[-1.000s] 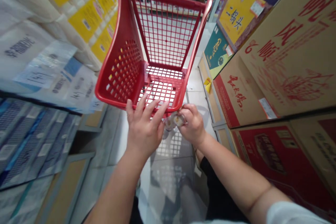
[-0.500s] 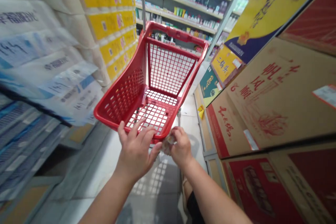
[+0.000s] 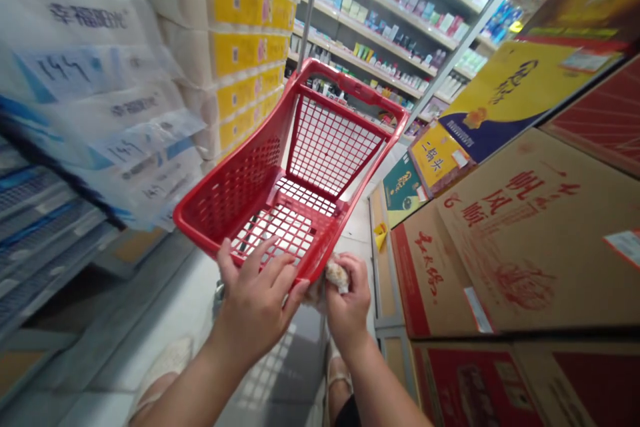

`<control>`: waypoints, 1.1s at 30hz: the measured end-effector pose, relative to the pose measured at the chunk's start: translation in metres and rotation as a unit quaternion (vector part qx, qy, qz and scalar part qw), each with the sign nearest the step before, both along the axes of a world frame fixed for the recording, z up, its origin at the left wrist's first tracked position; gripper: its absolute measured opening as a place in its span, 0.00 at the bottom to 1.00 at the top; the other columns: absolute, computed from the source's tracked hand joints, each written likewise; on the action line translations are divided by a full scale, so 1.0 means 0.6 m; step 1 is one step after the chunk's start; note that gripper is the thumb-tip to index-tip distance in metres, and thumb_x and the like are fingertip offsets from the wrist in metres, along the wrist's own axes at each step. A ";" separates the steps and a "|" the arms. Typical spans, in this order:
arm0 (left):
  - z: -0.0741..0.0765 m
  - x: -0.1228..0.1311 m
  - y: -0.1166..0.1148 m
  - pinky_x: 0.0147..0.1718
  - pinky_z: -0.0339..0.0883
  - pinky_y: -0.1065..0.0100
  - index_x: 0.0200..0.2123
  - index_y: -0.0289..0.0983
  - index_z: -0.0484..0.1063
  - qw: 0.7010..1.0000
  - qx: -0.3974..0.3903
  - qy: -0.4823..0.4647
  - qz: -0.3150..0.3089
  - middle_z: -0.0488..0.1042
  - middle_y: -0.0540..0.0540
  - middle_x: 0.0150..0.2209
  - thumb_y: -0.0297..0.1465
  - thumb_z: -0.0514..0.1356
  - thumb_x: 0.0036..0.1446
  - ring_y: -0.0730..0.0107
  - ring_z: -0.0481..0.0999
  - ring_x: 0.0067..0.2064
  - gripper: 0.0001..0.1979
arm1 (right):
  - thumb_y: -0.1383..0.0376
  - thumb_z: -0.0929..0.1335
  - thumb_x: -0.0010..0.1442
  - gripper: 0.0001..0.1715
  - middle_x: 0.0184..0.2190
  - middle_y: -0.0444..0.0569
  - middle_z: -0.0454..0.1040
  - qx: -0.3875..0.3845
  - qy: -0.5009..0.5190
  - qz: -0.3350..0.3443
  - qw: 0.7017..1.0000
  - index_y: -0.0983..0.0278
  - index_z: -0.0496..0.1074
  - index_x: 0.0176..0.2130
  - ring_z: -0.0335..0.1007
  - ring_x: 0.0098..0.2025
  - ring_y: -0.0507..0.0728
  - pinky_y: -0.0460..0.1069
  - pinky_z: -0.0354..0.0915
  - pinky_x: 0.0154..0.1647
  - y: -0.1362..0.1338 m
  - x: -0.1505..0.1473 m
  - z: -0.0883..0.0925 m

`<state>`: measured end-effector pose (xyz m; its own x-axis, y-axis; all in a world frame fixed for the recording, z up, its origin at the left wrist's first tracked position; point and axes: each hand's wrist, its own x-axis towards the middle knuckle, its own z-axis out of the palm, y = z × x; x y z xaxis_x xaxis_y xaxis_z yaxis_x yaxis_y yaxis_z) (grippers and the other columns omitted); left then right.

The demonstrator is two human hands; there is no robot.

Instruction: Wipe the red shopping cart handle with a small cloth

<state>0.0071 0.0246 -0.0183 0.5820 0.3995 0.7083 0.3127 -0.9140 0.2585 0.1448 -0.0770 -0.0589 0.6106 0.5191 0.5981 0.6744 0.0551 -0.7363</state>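
Observation:
A red plastic shopping cart [image 3: 265, 143] with grid walls and a grid floor stands in front of me, its basket bare inside. My left hand [image 3: 257, 297] lies across the near rim, fingers spread and hooked over the edge into the basket, thumb on the outer side. At the near right corner, my right hand [image 3: 350, 293] is closed around a crumpled pale cloth [image 3: 337, 277] with brownish patches. Part of that cloth hangs below the rim, partly hidden by my fingers. The cloth is close to the cart's outer wall; whether it touches cannot be told.
Stacked white paper packs [image 3: 85, 27] and yellow-labelled packs [image 3: 235, 47] line the left. Cardboard boxes [image 3: 500, 233] stand close on the right. Shelves of small bottles and boxes [image 3: 380, 47] cross the far end. My shoes show on the tiled floor [image 3: 195, 280].
The view has shifted, so the shelves and cart handle appear lower and farther right. My right hand has moved slightly right and down, with the cloth bunched in it. My left hand stays on the rim.

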 end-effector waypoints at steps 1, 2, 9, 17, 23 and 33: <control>-0.002 0.002 0.003 0.64 0.28 0.36 0.33 0.40 0.73 1.000 0.006 -0.003 -0.001 0.78 0.47 0.42 0.34 0.59 0.58 0.51 0.69 0.55 0.05 | 0.72 0.65 0.50 0.16 0.41 0.50 0.70 -0.010 0.009 0.006 1.000 0.61 0.68 0.41 0.68 0.45 0.57 0.52 0.67 0.47 0.003 0.000 -0.001; -0.004 0.004 0.006 0.64 0.28 0.36 0.32 0.40 0.73 1.000 0.009 -0.008 -0.002 0.78 0.47 0.41 0.35 0.60 0.58 0.51 0.69 0.55 0.06 | 0.73 0.65 0.49 0.16 0.39 0.49 0.70 -0.028 0.022 0.011 0.999 0.61 0.68 0.40 0.69 0.42 0.57 0.51 0.68 0.44 0.007 0.000 -0.002; -0.005 0.023 0.015 0.66 0.32 0.43 0.30 0.46 0.74 0.996 -0.060 -0.067 -0.021 0.79 0.56 0.37 0.36 0.59 0.60 0.59 0.73 0.52 0.06 | 0.73 0.64 0.49 0.19 0.42 0.51 0.70 -0.025 -0.020 0.010 0.999 0.60 0.67 0.42 0.69 0.46 0.58 0.53 0.68 0.48 0.002 0.009 -0.003; -0.003 0.036 -0.002 0.64 0.48 0.52 0.31 0.46 0.74 0.993 -0.073 -0.075 -0.056 0.79 0.58 0.36 0.36 0.59 0.59 0.63 0.77 0.44 0.05 | 0.73 0.64 0.51 0.16 0.42 0.52 0.68 -0.017 -0.019 -0.060 0.998 0.60 0.68 0.40 0.68 0.45 0.58 0.55 0.69 0.48 -0.009 0.023 0.010; -0.014 0.034 0.008 0.58 0.56 0.50 0.33 0.46 0.72 0.993 -0.042 -0.091 -0.058 0.79 0.57 0.34 0.37 0.58 0.56 0.61 0.77 0.42 0.04 | 0.74 0.63 0.44 0.20 0.39 0.50 0.69 -0.058 -0.011 -0.012 0.998 0.61 0.66 0.40 0.68 0.43 0.57 0.52 0.69 0.47 0.001 0.031 0.001; -0.009 0.030 0.019 0.56 0.55 0.50 0.35 0.46 0.72 0.994 -0.012 -0.082 -0.065 0.79 0.57 0.33 0.36 0.58 0.57 0.61 0.76 0.39 0.04 | 0.72 0.63 0.46 0.18 0.39 0.49 0.70 -0.041 0.042 -0.033 0.998 0.62 0.67 0.40 0.68 0.43 0.56 0.50 0.67 0.47 0.011 0.030 -0.002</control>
<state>0.0249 0.0360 -0.0237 0.5070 0.3465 0.7892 0.1431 -0.9368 0.3194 0.1630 -0.0704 -0.0599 0.6912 0.5219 0.4998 0.6096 -0.0497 -0.7912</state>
